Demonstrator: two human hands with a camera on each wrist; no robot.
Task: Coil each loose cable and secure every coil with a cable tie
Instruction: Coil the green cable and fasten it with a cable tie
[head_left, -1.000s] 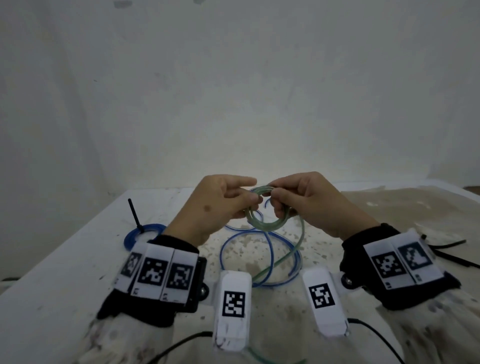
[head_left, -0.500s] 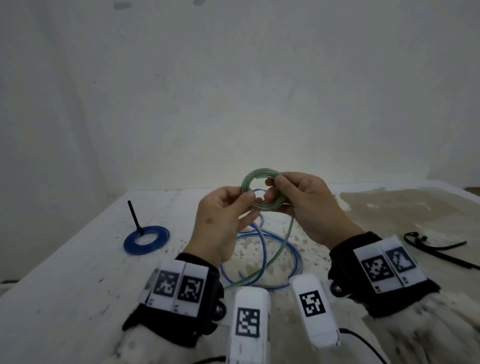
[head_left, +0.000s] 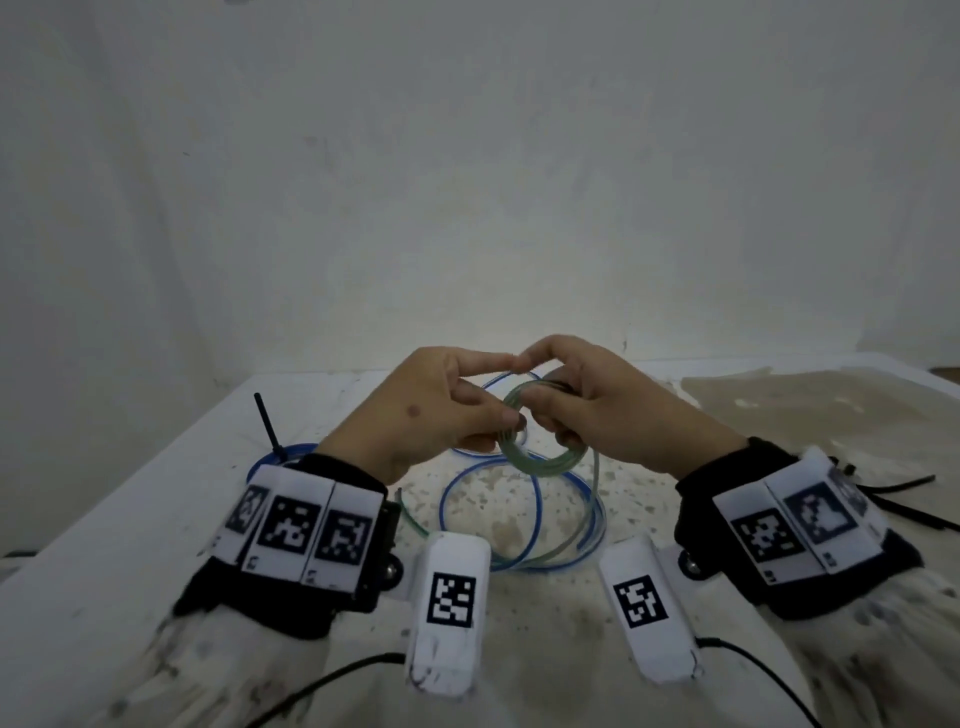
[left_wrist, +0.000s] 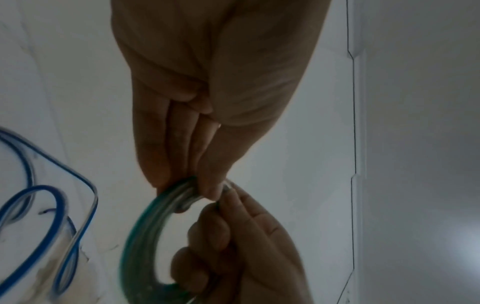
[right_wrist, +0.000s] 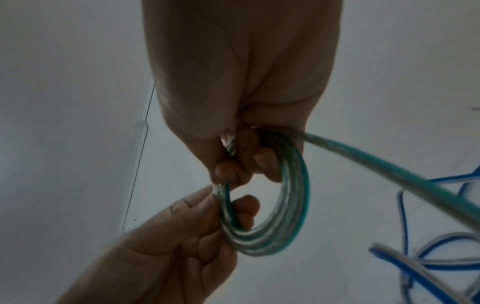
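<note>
A small coil of green cable (head_left: 540, 462) (left_wrist: 141, 228) (right_wrist: 291, 207) hangs above the table between both hands. My left hand (head_left: 441, 415) (left_wrist: 205, 185) pinches its left side between thumb and fingers. On the right side, my right hand (head_left: 587, 410) (right_wrist: 241, 162) grips the coil with curled fingers. The cable's loose tail (right_wrist: 389, 170) runs down from the right hand to the table (head_left: 130, 545). A loose blue cable (head_left: 535, 514) (left_wrist: 52, 205) lies in loops on the table under the hands.
A coiled blue cable with a black tie (head_left: 272, 441) sticking up lies at the left, partly behind my left wrist. Black cable ties (head_left: 883, 499) lie at the right. A white wall stands close behind the table.
Both hands have come down with the green coil, which stood higher half a second ago. The left wrist has swung back out to the left.
</note>
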